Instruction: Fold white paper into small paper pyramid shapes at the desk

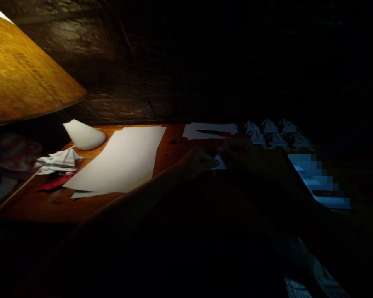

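Between my two hands is a small piece of folded white paper [219, 162], held up above the near part of the wooden table. My left hand [196, 162] pinches its left side with thumb and fingers. On the other side my right hand [236, 154] grips the paper's upper right; its fingers are dim, and shadow hides much of that hand. Just beyond my hands lies a knife [217, 133] with a dark blade and a red handle, resting on a small stack of white paper [194, 129].
Several folded paper shapes [273, 136] stand at the back right. A lit screen [317, 182] lies nearer on the right. On the left are large white sheets [121, 157], a red object [56, 182], crumpled folded paper [60, 160] and a lamp with a yellow shade [27, 74].
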